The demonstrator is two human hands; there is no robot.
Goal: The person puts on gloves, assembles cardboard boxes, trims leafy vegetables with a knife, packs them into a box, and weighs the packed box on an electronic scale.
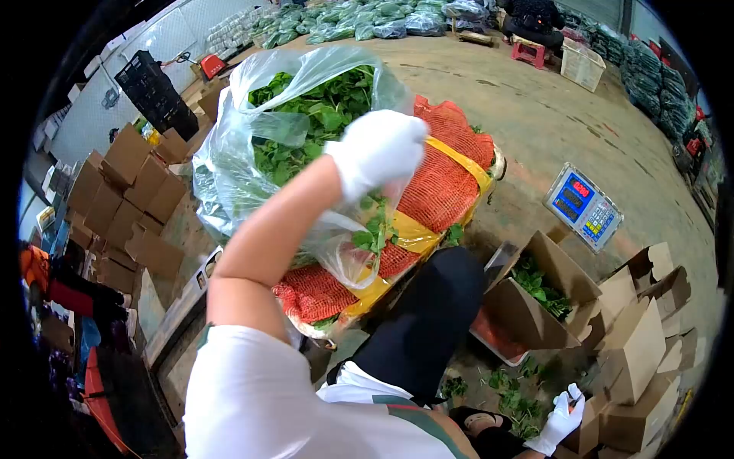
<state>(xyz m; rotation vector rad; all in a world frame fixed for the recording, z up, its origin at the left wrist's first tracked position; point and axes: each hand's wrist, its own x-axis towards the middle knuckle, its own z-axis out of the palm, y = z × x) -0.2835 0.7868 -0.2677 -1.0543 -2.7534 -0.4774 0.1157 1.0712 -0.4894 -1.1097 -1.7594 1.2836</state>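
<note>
My left hand (382,151), in a white glove, is raised over the right side of a large clear plastic bag (218,172). Its fingers are curled closed, and what they may hold is hidden. Leafy greens (325,115) fill the bag. Loose sprigs (376,228) show lower down by its near edge. Beneath the bag lie red mesh sacks (440,187) bound with yellow tape (417,233). Low on the right, my right hand (560,422), also white-gloved, has its fingers bent around something small and orange-red, beside cardboard boxes.
An open carton (566,264) with greens sits right of my knee, with more cartons (631,359) beside it. A digital scale display (584,206) stands behind. Cut leaves (516,398) litter the floor. Cardboard boxes (126,195) and black crates (157,96) are at left. A person (534,19) sits far back.
</note>
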